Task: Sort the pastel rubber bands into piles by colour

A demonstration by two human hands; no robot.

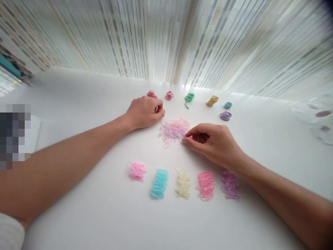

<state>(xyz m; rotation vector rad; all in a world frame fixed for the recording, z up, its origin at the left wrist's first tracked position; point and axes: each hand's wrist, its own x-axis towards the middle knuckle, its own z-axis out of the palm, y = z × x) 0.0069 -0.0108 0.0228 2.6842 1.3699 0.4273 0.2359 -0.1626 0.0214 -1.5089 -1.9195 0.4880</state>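
A loose pile of small elastic bands [173, 130] in mixed pink, lilac and pale shades lies between my hands. My right hand [215, 142] pinches at the pile's right edge, thumb and forefinger together on what looks like a pale elastic band, mostly hidden. Beyond the pile's upper left side, my left hand [147, 111] rests with its fingers curled in; whether anything is inside them is hidden. Nearer me are sorted heaps of bands: light pink [137, 171], turquoise [159, 184], cream [183, 184], rose pink [206, 185] and purple [230, 185], the last close under my right wrist.
Coiled strips stand along the back of the white table [109, 215]: red [151, 94], pink [169, 96], green [189, 99], yellow [212, 101], blue [228, 105] and purple [225, 116]. Clear round items [322, 113] lie far right. A string curtain [166, 41] hangs behind.
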